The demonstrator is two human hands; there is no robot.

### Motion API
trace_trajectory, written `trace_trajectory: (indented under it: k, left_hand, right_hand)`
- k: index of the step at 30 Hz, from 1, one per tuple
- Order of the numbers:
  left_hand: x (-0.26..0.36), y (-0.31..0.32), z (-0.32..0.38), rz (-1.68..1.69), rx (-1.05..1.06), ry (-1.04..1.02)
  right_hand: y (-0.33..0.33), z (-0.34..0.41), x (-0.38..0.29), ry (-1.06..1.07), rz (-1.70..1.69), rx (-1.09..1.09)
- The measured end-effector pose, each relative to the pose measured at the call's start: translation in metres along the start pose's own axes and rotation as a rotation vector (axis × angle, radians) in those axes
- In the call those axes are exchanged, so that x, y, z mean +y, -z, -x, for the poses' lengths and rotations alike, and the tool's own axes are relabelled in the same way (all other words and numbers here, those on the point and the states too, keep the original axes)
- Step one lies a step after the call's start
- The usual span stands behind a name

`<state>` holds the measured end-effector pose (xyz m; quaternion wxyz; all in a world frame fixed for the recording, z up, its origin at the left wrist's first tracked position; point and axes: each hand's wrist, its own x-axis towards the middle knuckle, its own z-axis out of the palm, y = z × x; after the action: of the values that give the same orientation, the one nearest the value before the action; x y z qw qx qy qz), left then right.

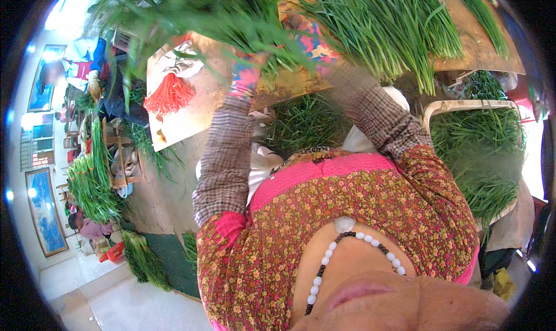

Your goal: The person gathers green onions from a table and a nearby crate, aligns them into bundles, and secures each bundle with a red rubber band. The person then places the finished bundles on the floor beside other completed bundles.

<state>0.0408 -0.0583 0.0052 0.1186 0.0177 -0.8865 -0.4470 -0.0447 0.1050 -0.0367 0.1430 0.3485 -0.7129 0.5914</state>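
Observation:
A bunch of long green garlic chives (pixel 243 23) lies across the wooden table (pixel 299 80) between my hands, its leaves blurred towards the upper left. My left hand (pixel 252 68), in a colourful patterned sleeve end, is at the near left side of the bunch, its fingers partly hidden. My right hand (pixel 299 27), in a blue, pink and yellow patterned covering, rests against the right side of the bunch; its fingertips are hard to make out. A spread row of chives (pixel 382 31) lies just right of it. Red ties (pixel 171 92) fan out beside a white cloth (pixel 184 62) on the left.
A pale-rimmed tub (pixel 471 104) of loose green leaves stands at the right. More leaves (pixel 308 118) lie under the table edge. Tied chive bundles (pixel 89 179) rest on a wooden stand at left; another bundle (pixel 145 261) lies lower. People (pixel 93 227) are at the far left.

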Motion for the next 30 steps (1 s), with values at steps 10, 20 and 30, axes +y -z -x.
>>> trace_trajectory:
  k: [10,20,30]
  left_hand:
    - [-0.022,0.015,0.032,-0.127,-0.305,-0.037]
    - [0.009,0.031,0.092,-0.255,0.144,-0.093]
    - [0.032,0.001,0.111,-0.907,0.093,-0.133]
  right_hand:
    - [-0.005,0.011,-0.022,-0.383,0.297,-0.238]
    - [-0.005,0.019,-0.008,-0.223,0.314,-0.242]
    - [0.001,0.016,-0.019,-0.277,0.383,-0.354]
